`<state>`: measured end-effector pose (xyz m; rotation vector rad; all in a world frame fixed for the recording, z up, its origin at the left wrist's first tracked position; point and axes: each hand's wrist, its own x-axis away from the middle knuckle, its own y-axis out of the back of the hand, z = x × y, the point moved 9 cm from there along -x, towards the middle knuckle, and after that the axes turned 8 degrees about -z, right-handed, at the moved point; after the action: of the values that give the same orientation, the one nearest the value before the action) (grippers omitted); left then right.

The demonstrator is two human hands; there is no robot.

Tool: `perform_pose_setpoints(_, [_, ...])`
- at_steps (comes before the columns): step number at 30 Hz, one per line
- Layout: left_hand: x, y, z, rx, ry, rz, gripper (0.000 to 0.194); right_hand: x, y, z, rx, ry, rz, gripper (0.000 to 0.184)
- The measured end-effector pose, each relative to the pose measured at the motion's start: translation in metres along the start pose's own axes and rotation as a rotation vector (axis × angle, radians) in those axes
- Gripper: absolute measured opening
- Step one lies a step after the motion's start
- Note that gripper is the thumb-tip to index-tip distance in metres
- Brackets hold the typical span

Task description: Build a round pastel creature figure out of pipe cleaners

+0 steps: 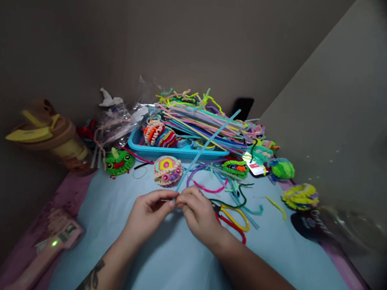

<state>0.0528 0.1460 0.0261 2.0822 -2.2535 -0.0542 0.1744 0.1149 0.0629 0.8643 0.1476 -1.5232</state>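
Observation:
A long light-blue pipe cleaner slants up and away to the right from between my hands. My left hand pinches its lower end between thumb and forefinger. Right beside it, my right hand has its fingers closed around the same end; the very tip is hidden by the fingers. Scissors with yellow and red handles lie partly behind my right hand. Just beyond the hands sits a round pastel pipe-cleaner figure.
A blue tray heaped with pipe cleaners stands at the back. Near it are a green figure, a lit phone and loose pipe cleaners. A brown cup stands left, above a pink device with a green light. A yellow bundle lies right.

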Motion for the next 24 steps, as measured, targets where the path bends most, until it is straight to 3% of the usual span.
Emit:
perform_pose_setpoints(7, [0.015,0.0,-0.041,-0.374,-0.661,-0.041,0.017,0.001,0.002,-0.001,-0.039,-0.038,-0.007,0.015])
perform_pose_setpoints(10, [0.022,-0.003,-0.047,-0.478,-0.814,-0.038,0.015,-0.001,0.003,0.001,-0.051,-0.045,-0.022,0.014])
perform_pose_setpoints(16, [0.03,-0.011,-0.051,-0.576,-0.916,0.002,0.008,-0.002,0.004,0.002,-0.03,-0.065,-0.04,0.014])
perform_pose_setpoints(24, [0.025,-0.011,-0.042,-0.568,-0.84,0.005,0.014,-0.002,0.006,-0.006,-0.067,-0.157,-0.037,0.015])
